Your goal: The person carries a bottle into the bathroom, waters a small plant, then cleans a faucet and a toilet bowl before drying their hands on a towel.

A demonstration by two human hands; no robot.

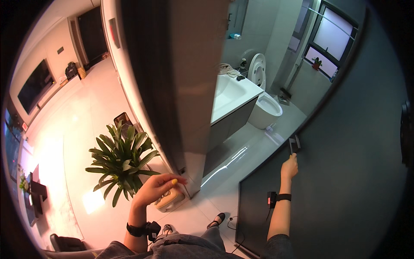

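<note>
My right hand (290, 166) is closed round the handle (294, 144) of a large dark grey door (336, 185), which stands open on my right. My left hand (159, 188) is raised at the near side of the door frame (189, 170), its fingers stretched out with nothing seen in them. Whether its fingertips touch the frame I cannot tell. Behind the left hand are a potted plant (125, 162) with long green leaves and a small cream case (169, 200) on the floor. Each wrist wears a black strap with a small device.
Through the doorway is a bathroom with a white washbasin (239, 93) on a dark cabinet (230, 125), a toilet (265, 113) with its lid up and a window (332, 34). At left lies a bright room with a wall screen (35, 86). A thin black cable (241, 239) runs by the door's foot.
</note>
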